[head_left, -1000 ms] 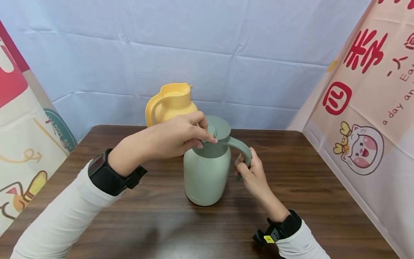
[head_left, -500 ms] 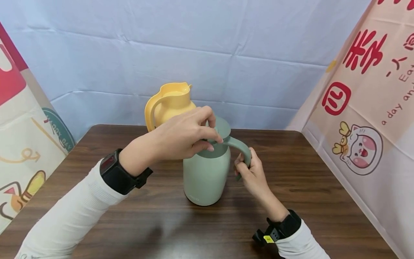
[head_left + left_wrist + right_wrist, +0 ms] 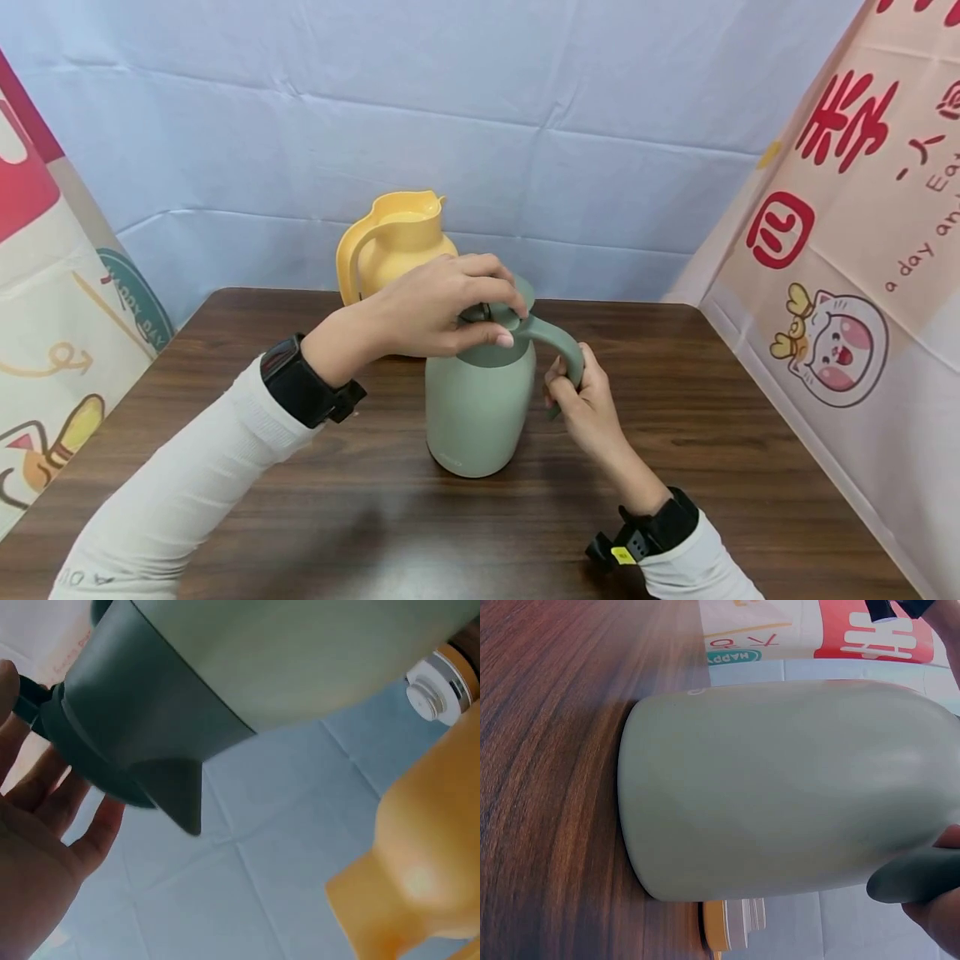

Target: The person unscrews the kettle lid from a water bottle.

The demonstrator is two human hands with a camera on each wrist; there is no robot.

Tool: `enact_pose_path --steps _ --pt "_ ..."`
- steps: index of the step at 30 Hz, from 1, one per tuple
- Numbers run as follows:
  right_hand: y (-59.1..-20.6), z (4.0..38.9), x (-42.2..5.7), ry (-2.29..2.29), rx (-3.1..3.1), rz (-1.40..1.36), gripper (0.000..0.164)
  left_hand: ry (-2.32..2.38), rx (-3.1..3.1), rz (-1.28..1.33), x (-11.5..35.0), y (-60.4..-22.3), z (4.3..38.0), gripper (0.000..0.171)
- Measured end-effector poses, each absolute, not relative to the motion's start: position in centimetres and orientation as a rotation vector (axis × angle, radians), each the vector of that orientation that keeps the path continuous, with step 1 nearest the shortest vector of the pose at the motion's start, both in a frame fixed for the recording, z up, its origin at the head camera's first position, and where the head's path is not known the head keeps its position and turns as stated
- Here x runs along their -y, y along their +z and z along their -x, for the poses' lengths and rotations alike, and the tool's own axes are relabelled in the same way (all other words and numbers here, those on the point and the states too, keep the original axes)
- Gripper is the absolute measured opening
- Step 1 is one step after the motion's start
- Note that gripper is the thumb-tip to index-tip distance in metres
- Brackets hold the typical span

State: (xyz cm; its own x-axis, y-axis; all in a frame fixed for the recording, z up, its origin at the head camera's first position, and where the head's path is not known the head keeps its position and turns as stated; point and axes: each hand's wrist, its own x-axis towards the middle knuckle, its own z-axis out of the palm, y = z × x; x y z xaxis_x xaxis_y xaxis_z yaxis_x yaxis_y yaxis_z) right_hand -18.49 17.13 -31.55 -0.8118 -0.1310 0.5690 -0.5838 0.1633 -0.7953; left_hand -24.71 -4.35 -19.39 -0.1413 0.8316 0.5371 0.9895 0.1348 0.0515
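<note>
A pale green vacuum jug [image 3: 476, 417] stands upright on the table, its lid and collar a darker green. My left hand [image 3: 438, 308] is over the lid, thumb and fingers pinching a raised tab [image 3: 30, 701] on it; the hand hides part of the lid in the head view. The spout [image 3: 180, 795] shows in the left wrist view. My right hand [image 3: 588, 392] grips the jug's handle [image 3: 558, 337] with curled fingers.
A yellow jug [image 3: 405, 233] with an open top stands behind the left hand. Behind the green jug, a white and orange stopper-like piece [image 3: 735, 922] sits on the wooden table [image 3: 300, 517]. Printed cloths hang at both sides, a pale blue one [image 3: 375, 100] behind.
My left hand has shifted right across the lid. The tab now stands up between its thumb and fingers. The right hand keeps its grip on the handle, and the jug has stayed put.
</note>
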Motion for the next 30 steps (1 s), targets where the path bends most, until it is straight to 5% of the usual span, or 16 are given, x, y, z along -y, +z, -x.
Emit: enact_pose_path --steps 19,30 --pt "-33.0 19.6 -17.9 1.674 2.065 -0.689 0.012 -0.398 2.35 1.864 2.5 -16.4 24.4 0.027" --pt "-31.0 18.2 -16.9 1.642 2.07 -0.697 0.013 -0.345 2.375 1.651 1.0 -17.3 24.9 0.029"
